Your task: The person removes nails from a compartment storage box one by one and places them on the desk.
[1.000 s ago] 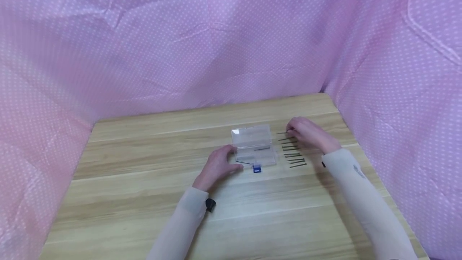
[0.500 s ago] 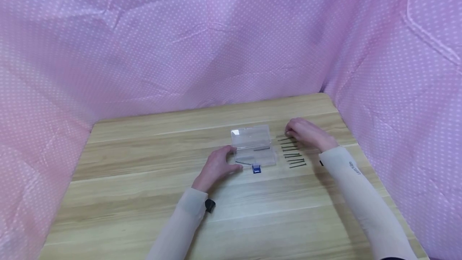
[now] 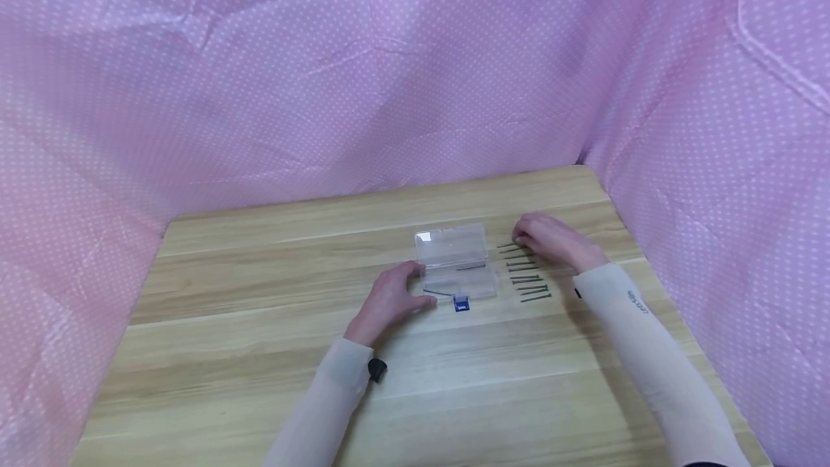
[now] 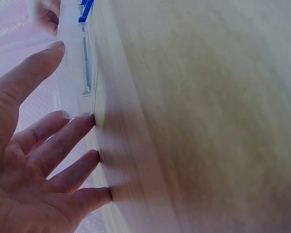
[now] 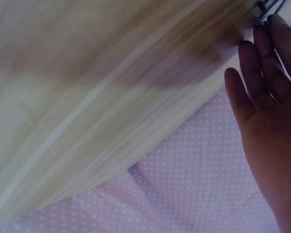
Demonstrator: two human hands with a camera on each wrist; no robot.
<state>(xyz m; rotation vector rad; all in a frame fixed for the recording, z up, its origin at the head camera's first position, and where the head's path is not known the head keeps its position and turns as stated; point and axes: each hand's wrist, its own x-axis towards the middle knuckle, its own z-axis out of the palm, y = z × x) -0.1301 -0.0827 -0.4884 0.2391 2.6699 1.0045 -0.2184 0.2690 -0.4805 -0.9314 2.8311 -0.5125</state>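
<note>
A clear plastic box (image 3: 450, 245) lies with its lid back on the table. One nail (image 3: 471, 267) is at its hinge side, another nail (image 3: 438, 292) along its front, and a blue latch (image 3: 461, 303) hangs at the front. My left hand (image 3: 385, 301) spans the box's left end, its fairly straight fingertips touching the end wall (image 4: 73, 87) and its thumb (image 4: 39, 65) by the long side. Right of the box several nails (image 3: 521, 264) lie in a column. My right hand (image 3: 551, 238) pinches the farthest nail (image 3: 504, 245) near its head, which the fingertips hide.
The wood table (image 3: 272, 272) has its far right corner just past my right hand. Pink dotted cloth (image 3: 415, 92) stands as walls behind and at both sides.
My right hand has shifted slightly toward me and left, bringing the farthest nail closer to the row and tilting it a little. My left hand and the box stay in place.
</note>
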